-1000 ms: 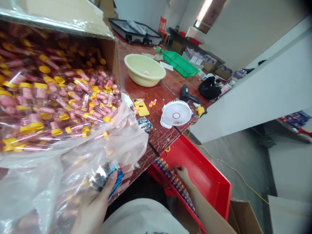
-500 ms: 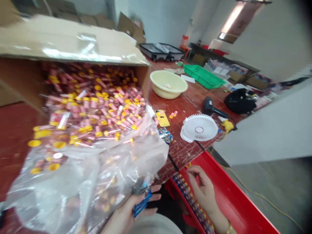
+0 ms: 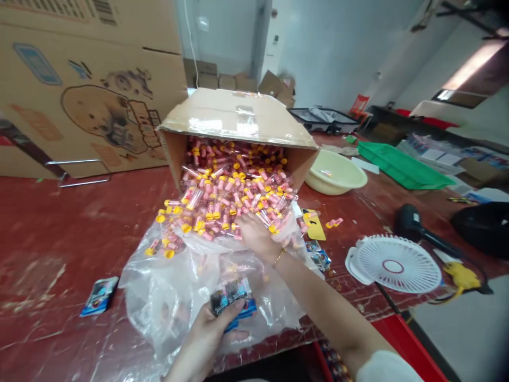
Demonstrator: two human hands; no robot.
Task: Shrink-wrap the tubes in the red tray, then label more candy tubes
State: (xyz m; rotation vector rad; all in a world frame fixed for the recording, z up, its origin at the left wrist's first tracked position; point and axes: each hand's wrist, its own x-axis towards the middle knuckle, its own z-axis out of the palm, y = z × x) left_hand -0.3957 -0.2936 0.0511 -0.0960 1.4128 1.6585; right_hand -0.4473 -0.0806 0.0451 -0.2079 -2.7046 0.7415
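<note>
My left hand (image 3: 209, 329) is closed around several small blue printed packets (image 3: 233, 300), low in front of the plastic liner. My right hand (image 3: 256, 233) reaches into a heap of small clear tubes with pink contents and yellow caps (image 3: 217, 207). Its fingertips are partly hidden among the tubes, so whether they grip one does not show. The heap spills from a cardboard box (image 3: 238, 119) lying open towards me, over a clear plastic bag (image 3: 167, 292).
More packets lie on the red table (image 3: 47, 223), a stack (image 3: 99, 295) at left and others (image 3: 318, 254) at right. To the right are a yellow phone (image 3: 314, 225), a cream basin (image 3: 334, 172), a white fan grille (image 3: 397, 263), a hair dryer (image 3: 413, 225) and a green tray (image 3: 401, 164).
My right hand has moved from the red bin at lower right up to the tubes. The left still holds the packets. The view has swung left.
</note>
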